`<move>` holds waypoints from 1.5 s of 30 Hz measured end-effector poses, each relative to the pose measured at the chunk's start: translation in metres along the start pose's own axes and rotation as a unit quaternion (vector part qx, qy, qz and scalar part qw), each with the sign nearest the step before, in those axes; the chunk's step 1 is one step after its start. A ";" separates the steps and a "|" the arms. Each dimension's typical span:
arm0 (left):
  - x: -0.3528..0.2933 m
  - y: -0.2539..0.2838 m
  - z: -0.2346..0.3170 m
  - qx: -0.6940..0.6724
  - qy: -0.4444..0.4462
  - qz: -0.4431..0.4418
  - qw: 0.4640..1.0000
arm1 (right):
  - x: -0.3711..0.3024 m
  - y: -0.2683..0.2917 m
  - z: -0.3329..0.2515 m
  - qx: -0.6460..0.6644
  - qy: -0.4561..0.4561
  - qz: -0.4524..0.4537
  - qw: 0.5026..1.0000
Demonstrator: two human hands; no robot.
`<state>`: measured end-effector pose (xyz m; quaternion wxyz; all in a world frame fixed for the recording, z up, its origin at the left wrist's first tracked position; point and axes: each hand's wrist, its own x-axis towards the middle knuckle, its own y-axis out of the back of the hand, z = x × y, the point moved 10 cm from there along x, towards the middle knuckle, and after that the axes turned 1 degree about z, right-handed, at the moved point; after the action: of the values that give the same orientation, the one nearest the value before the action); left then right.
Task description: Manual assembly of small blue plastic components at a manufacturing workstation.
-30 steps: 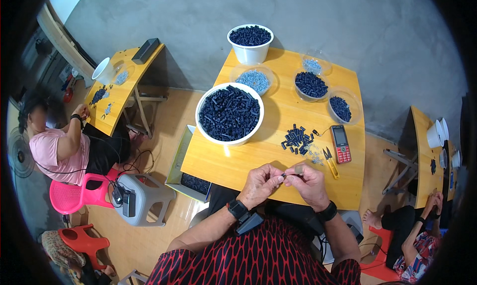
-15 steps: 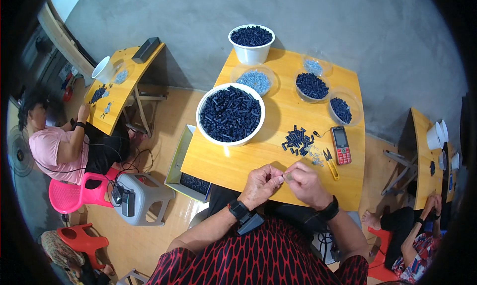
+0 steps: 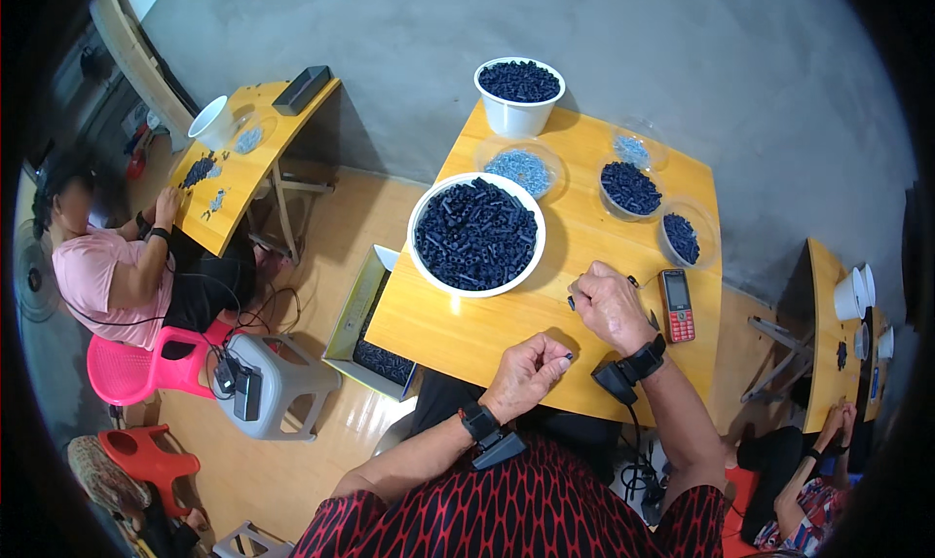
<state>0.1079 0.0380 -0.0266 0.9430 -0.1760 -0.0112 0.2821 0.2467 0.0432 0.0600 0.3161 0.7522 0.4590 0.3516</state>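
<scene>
Just above the near edge of the yellow wooden table [image 3: 458, 339], my left hand [image 3: 526, 375] is closed, and a small dark piece [image 3: 568, 356] shows at its thumb and fingertips. Farther forward, my right hand [image 3: 612, 310] reaches down to the tabletop with bent fingers. It covers the spot where loose black tube pieces lay, and a dark bit peeks out beside it. Whether its fingers grip anything is hidden. Right of that hand lies a red and black keypad phone [image 3: 676, 305]. The yellow-handled snips are almost wholly hidden behind my hand and wrist.
A large white tub [image 3: 417, 229] of black tube pieces stands left of centre, another white tub [image 3: 519, 115] behind. Clear bowls hold silvery metal parts [image 3: 519, 170] and black pieces [image 3: 631, 188]. A box [image 3: 355, 349] and grey stool [image 3: 282, 383] stand left. People sit at side tables.
My hands, together before, have parted. The right one has moved forward over the loose black pieces; the left stays near the table's edge. The whole view has shifted slightly.
</scene>
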 end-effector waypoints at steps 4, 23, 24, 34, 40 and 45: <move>0.001 0.001 0.001 -0.003 0.005 -0.006 1.000 | 0.001 -0.008 0.000 -0.057 -0.001 -0.032 0.998; 0.002 0.001 -0.002 -0.007 0.023 -0.007 1.000 | -0.041 0.010 0.008 0.274 -0.100 -0.025 0.956; 0.002 0.002 -0.001 -0.007 0.016 -0.002 1.000 | -0.047 0.009 0.007 0.275 -0.101 -0.023 0.956; 0.003 0.002 0.005 0.008 0.001 0.007 1.000 | -0.084 -0.008 0.021 0.480 -0.191 0.024 0.856; 0.003 0.001 0.005 0.005 0.007 -0.001 1.000 | -0.088 -0.015 0.016 0.474 -0.170 0.000 0.864; 0.003 0.001 0.005 0.009 -0.002 -0.005 1.000 | -0.089 -0.016 0.005 0.407 -0.161 -0.015 0.899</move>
<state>0.1090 0.0419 -0.0229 0.9460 -0.1665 -0.0113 0.2780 0.2139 -0.0328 0.0226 0.0568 0.8543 0.5166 0.0034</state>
